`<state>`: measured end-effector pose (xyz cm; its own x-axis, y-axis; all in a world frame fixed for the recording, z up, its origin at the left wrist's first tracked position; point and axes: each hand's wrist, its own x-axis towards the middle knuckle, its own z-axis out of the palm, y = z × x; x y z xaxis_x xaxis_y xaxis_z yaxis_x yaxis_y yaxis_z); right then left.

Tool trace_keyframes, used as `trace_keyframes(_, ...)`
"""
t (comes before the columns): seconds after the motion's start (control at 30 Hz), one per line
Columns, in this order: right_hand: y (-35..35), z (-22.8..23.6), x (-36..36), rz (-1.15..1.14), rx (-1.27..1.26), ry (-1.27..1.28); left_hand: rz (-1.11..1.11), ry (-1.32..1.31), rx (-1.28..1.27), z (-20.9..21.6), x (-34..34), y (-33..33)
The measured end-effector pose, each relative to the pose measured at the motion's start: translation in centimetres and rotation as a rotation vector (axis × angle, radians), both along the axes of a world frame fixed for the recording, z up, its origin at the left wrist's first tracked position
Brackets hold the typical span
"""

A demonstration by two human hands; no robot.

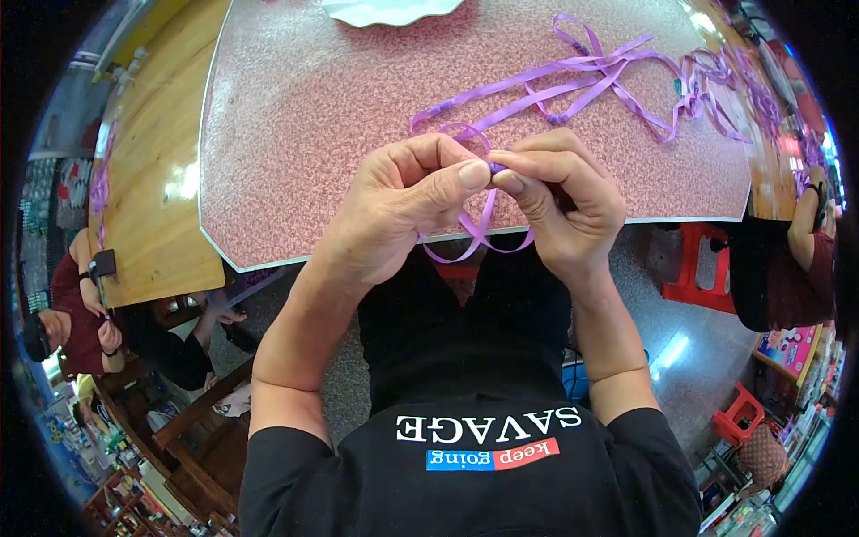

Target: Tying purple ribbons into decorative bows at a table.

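My left hand (pixel 398 197) and my right hand (pixel 577 201) meet over the near edge of the pink speckled table (pixel 295 125). Both pinch a purple ribbon (pixel 484 219) between thumb and forefinger. A small darker purple wrapped or knotted part of it shows between the fingertips; its details are too small to make out. Loops of the ribbon hang below my hands past the table edge. Beyond my fingers, more purple ribbon (pixel 501 87) lies in loose strands on the tabletop, with darker wrapped spots along it.
A white scalloped dish (pixel 389 11) stands at the far edge. Tangled purple ribbon (pixel 707 76) lies at the far right. A wooden table (pixel 161 179) adjoins on the left. Other people sit at both sides, one in a dark red top (pixel 85 331). A red stool (pixel 701 273) is at the right.
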<state>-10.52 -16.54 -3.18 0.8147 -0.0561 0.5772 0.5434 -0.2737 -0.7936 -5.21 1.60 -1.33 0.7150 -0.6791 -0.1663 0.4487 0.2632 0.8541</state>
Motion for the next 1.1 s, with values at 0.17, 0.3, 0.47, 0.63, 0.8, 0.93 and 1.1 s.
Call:
trace_keyframes(0.17, -1.1, 0.6, 0.3, 0.143, 0.038, 0.158, -0.045, -0.033, 0.075, 0.0, 0.6, 0.2)
trace_keyframes(0.3, -0.5, 0.3, 0.4, 0.104, 0.096, 0.161, -0.025, -0.030, 0.086, 0.1, 0.5, 0.1)
trace_keyframes(0.47, -0.6, 0.1, 0.7, 0.034, -0.144, -0.049, 0.019, -0.058, 0.079, -0.5, 0.4, 0.3)
trace_keyframes(0.63, -0.6, 0.2, 1.0, -0.004, -0.186, -0.127, 0.056, -0.159, 0.113, 0.2, 0.0, -0.1)
trace_keyframes(0.8, -0.1, 0.2, 1.0, 0.011, -0.059, -0.014, 0.023, -0.143, 0.012, 0.0, 0.6, -0.1)
trace_keyframes(0.93, -0.3, -0.4, 0.7, -0.017, -0.030, -0.015, 0.074, -0.302, 0.098, 0.1, 0.1, -1.3)
trace_keyframes(1.1, -0.2, -0.4, 0.5, -0.004, -0.024, -0.001, -0.020, -0.321, 0.165, -0.1, 0.3, -0.8)
